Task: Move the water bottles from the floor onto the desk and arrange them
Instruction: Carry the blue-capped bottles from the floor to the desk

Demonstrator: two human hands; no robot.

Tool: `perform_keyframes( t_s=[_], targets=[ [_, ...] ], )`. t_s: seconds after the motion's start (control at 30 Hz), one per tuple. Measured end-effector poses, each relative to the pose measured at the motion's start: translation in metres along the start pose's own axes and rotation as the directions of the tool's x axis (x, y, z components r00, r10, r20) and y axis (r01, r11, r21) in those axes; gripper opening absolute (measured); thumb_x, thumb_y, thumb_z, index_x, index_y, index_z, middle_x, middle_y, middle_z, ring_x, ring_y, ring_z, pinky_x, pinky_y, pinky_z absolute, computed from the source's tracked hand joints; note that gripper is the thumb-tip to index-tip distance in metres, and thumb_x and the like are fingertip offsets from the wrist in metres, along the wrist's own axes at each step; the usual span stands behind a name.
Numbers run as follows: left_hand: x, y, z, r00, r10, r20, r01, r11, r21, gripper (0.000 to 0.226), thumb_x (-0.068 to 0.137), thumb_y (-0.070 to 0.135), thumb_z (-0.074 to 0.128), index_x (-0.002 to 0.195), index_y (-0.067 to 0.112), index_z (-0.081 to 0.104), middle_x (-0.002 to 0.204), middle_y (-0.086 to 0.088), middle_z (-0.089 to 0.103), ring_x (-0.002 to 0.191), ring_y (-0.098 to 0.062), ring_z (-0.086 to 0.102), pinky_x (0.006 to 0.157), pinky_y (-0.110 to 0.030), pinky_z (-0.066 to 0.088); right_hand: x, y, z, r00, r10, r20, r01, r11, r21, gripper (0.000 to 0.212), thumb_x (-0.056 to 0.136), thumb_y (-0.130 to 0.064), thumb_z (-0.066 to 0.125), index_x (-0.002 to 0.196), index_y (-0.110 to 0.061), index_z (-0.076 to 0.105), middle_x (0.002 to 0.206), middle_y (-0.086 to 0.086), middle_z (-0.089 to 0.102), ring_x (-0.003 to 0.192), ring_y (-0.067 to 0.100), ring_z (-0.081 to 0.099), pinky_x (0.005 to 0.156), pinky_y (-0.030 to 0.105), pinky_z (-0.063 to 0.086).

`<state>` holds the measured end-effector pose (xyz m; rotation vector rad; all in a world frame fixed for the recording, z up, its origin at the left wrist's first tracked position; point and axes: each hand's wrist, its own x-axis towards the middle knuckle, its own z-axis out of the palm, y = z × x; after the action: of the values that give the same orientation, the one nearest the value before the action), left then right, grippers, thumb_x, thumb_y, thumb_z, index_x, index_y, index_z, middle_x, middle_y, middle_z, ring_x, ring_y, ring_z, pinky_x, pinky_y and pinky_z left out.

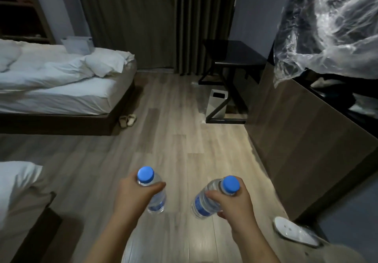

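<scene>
Bedroom, dim light, head view only. Wood-plank floor point(180, 140) runs up the middle. Bed point(61, 82) with rumpled white bedding sits along the left edge, with a pair of slippers point(127, 120) on the floor at its near corner. Corner of a second bed point(18, 185) shows bottom left. Dark curtains point(155, 21) cover the far wall. Dark desk point(243, 55) stands at the far right by the curtains, with a chair point(216, 48) at its left edge and a pale bin point(217, 104) on the floor by its near end. Wooden cabinet point(296, 140) runs along the right side. Crumpled clear plastic point(327, 27) is on or above its top, can't tell which. White shoe point(294, 231) shows bottom right, beside the cabinet's near corner.

Your left hand point(131, 193) grips the left bottle point(156, 200) just under its blue cap, thumb and fingers wrapped round the neck. Bottle hangs roughly upright, base down. Your right hand point(235, 203) holds the right bottle point(204, 203) round its upper body, thumb across the front, fingers curled behind. That one tilts, cap toward the right, base toward the left bottle. Both bottles are clear with blue labels, in the air over the near middle of the floor, near each other but not touching. Both are well apart from the desk.
</scene>
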<state>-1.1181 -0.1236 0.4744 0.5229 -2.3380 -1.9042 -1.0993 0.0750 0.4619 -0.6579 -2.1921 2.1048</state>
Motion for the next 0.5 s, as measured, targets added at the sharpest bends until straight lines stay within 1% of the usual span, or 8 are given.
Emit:
perform_keyframes(
  t_s=[0.07, 0.13, 0.23, 0.3, 0.37, 0.43, 0.5],
  targets=[
    [0.040, 0.008, 0.005, 0.999, 0.004, -0.032, -0.004, 1.000, 0.010, 0.029, 0.063, 0.005, 0.081, 0.082, 0.018, 0.063, 0.072, -0.004, 0.064, 0.068, -0.020, 0.059, 0.061, -0.029, 0.047, 0.032, -0.013, 0.022, 1.000, -0.006, 0.018, 0.005, 1.000, 0.017, 0.040, 0.066, -0.011, 0.078, 0.091, -0.030, 0.054, 0.090, -0.002, 0.062, 0.087, 0.019, 0.061, 0.084, 0.045, 0.053],
    [0.072, 0.019, 0.013, 0.999, 0.005, -0.042, -0.005, 1.000, -0.002, 0.030, 0.064, 0.004, 0.080, 0.080, 0.021, 0.061, 0.072, -0.002, 0.063, 0.068, -0.017, 0.058, 0.061, -0.029, 0.047, 0.063, -0.025, 0.038, 0.999, -0.013, 0.036, 0.012, 1.000, 0.019, 0.040, 0.066, -0.012, 0.078, 0.091, -0.029, 0.054, 0.090, -0.003, 0.062, 0.087, 0.018, 0.061, 0.083, 0.044, 0.054],
    [0.112, 0.033, 0.026, 0.998, -0.015, -0.057, 0.014, 1.000, -0.018, 0.030, 0.065, 0.006, 0.081, 0.079, 0.023, 0.061, 0.073, -0.001, 0.064, 0.069, -0.016, 0.058, 0.066, -0.034, 0.049, 0.108, -0.041, 0.057, 0.998, -0.011, 0.058, 0.010, 1.000, 0.015, 0.039, 0.066, -0.010, 0.077, 0.091, -0.028, 0.054, 0.088, -0.004, 0.062, 0.085, 0.017, 0.061, 0.082, 0.043, 0.053],
    [0.138, 0.041, 0.037, 0.997, -0.042, -0.070, 0.040, 0.999, -0.034, 0.032, 0.058, 0.014, 0.084, 0.078, 0.025, 0.061, 0.074, -0.001, 0.065, 0.069, -0.017, 0.059, 0.069, -0.037, 0.050, 0.140, -0.051, 0.065, 0.997, -0.007, 0.074, 0.006, 1.000, 0.016, 0.040, 0.066, -0.008, 0.077, 0.091, -0.028, 0.054, 0.088, -0.004, 0.062, 0.085, 0.017, 0.061, 0.082, 0.043, 0.053],
    [0.166, 0.048, 0.053, 0.994, -0.067, -0.081, 0.064, 0.997, -0.046, 0.033, 0.050, 0.023, 0.081, 0.076, 0.026, 0.061, 0.075, -0.001, 0.066, 0.070, -0.018, 0.060, 0.070, -0.038, 0.052, 0.177, -0.060, 0.070, 0.997, -0.008, 0.082, 0.006, 1.000, 0.024, 0.041, 0.066, -0.008, 0.077, 0.091, -0.030, 0.053, 0.089, -0.004, 0.061, 0.085, 0.017, 0.060, 0.082, 0.043, 0.053],
    [0.198, 0.056, 0.072, 0.992, -0.088, -0.087, 0.083, 0.995, -0.063, 0.030, 0.059, 0.016, 0.084, 0.075, 0.024, 0.061, 0.076, -0.003, 0.065, 0.071, -0.019, 0.060, 0.071, -0.038, 0.051, 0.217, -0.067, 0.074, 0.996, -0.014, 0.092, 0.011, 1.000, 0.028, 0.042, 0.067, -0.008, 0.077, 0.090, -0.031, 0.052, 0.090, -0.004, 0.061, 0.087, 0.017, 0.061, 0.083, 0.044, 0.054],
    [0.234, 0.066, 0.095, 0.990, -0.106, -0.088, 0.098, 0.991, -0.091, 0.024, 0.069, 0.009, 0.079, 0.075, 0.022, 0.059, 0.076, -0.004, 0.064, 0.071, -0.019, 0.059, 0.071, -0.036, 0.049, 0.260, -0.077, 0.076, 0.995, -0.018, 0.100, 0.015, 0.999, 0.033, 0.042, 0.066, -0.008, 0.077, 0.091, -0.031, 0.052, 0.090, -0.004, 0.060, 0.086, 0.017, 0.060, 0.082, 0.043, 0.054]
  ],
)
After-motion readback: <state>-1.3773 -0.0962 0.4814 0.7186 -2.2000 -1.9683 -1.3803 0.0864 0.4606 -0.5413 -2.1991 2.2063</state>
